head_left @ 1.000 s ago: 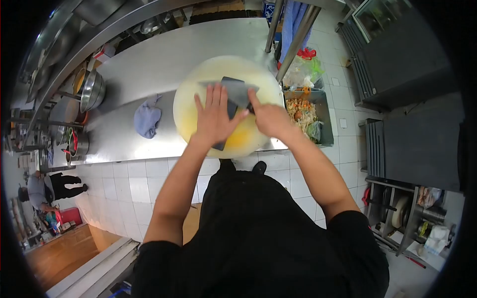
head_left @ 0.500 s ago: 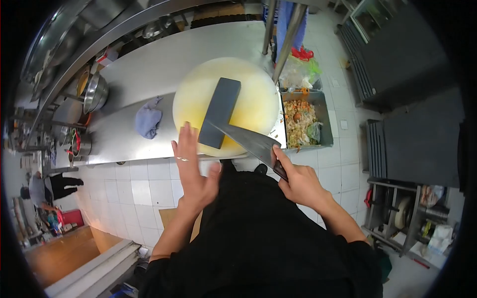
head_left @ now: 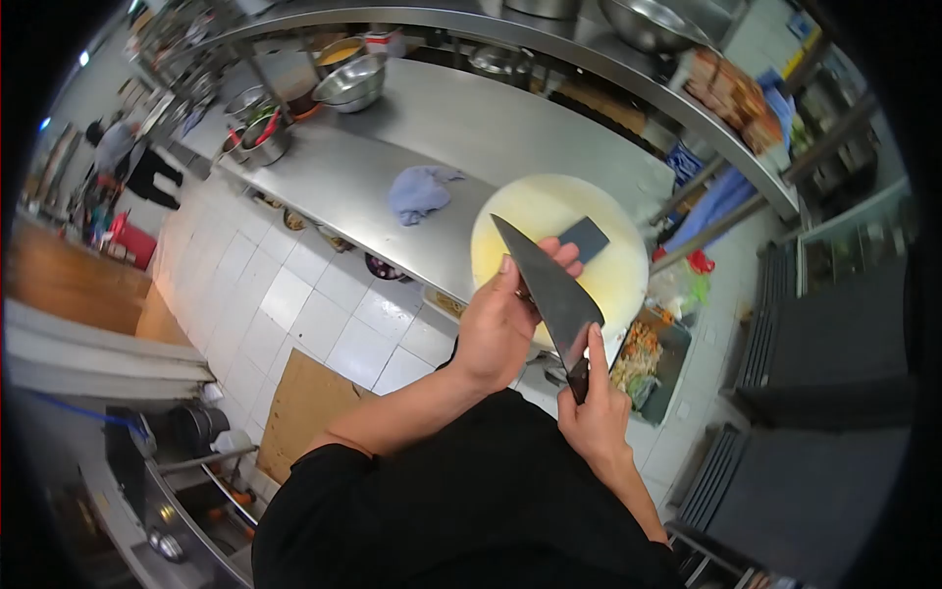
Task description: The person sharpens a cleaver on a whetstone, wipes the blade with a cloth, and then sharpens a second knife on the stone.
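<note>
My right hand [head_left: 599, 417] is wrapped round the dark handle of a broad, pointed kitchen knife [head_left: 552, 294], its index finger stretched along the heel of the blade. The blade is raised in front of me and slants up to the left. Palm up, my left hand [head_left: 496, 334] is at the blade, thumb by its left edge and fingers passing behind it, their tips showing on the right. Beyond the hands, a dark grey whetstone [head_left: 586, 239] lies on a thick round chopping board [head_left: 618, 280]; the knife and left hand hide part of both.
A blue cloth [head_left: 422, 193] lies on the steel counter [head_left: 343, 162] left of the board. Metal bowls [head_left: 353, 83] stand farther along. Pieces of meat [head_left: 731, 98] rest on the shelf above. Below right is a bin of food scraps [head_left: 643, 363]. A person [head_left: 132, 162] stands far left.
The view has turned toward the left. The knife has been lifted off the whetstone and tipped upward, and my left hand has moved in to the blade.
</note>
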{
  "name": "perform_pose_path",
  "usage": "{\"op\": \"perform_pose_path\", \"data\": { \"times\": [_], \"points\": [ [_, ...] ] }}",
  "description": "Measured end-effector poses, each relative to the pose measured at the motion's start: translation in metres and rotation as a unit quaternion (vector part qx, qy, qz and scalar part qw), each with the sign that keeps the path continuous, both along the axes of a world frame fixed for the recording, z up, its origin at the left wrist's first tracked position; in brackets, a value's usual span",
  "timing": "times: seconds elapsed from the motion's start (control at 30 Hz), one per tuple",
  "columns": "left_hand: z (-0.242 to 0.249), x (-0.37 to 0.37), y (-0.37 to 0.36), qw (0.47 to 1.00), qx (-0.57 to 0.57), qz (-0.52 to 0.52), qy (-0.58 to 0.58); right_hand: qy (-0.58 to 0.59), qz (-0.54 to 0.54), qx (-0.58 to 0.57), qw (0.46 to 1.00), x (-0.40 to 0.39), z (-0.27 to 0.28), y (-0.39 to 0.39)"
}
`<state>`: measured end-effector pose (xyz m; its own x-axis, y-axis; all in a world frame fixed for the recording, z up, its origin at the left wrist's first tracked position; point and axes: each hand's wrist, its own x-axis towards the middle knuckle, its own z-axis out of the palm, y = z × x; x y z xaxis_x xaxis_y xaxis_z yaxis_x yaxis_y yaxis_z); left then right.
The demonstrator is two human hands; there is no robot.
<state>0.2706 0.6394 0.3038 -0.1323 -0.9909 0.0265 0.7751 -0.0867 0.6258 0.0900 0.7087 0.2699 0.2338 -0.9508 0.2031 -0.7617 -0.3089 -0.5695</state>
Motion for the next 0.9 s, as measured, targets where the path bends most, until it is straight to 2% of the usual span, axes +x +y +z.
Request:
{"op": "perform_pose_path", "data": {
  "times": [0.1, 0.4, 0.67, 0.73, 0.9],
  "points": [
    [0.003, 0.007, 0.004, 0.999, -0.024, 0.021, -0.003, -0.004, 0.019, -0.066, 0.998, 0.005, 0.003, -0.007],
    [0.004, 0.021, 0.008, 0.996, -0.050, 0.067, -0.002, 0.009, 0.054, -0.080, 0.995, 0.014, 0.009, -0.018],
    [-0.001, 0.014, -0.001, 0.997, -0.060, 0.038, -0.006, -0.020, 0.029, -0.112, 0.993, 0.008, 0.001, -0.021],
    [-0.002, 0.010, -0.004, 0.998, -0.050, 0.035, -0.009, 0.004, 0.019, -0.066, 0.998, 0.004, 0.002, -0.020],
    [-0.008, -0.004, -0.016, 0.999, -0.048, 0.010, -0.012, -0.017, -0.002, -0.085, 0.996, -0.004, -0.007, -0.021]
  ]
}}
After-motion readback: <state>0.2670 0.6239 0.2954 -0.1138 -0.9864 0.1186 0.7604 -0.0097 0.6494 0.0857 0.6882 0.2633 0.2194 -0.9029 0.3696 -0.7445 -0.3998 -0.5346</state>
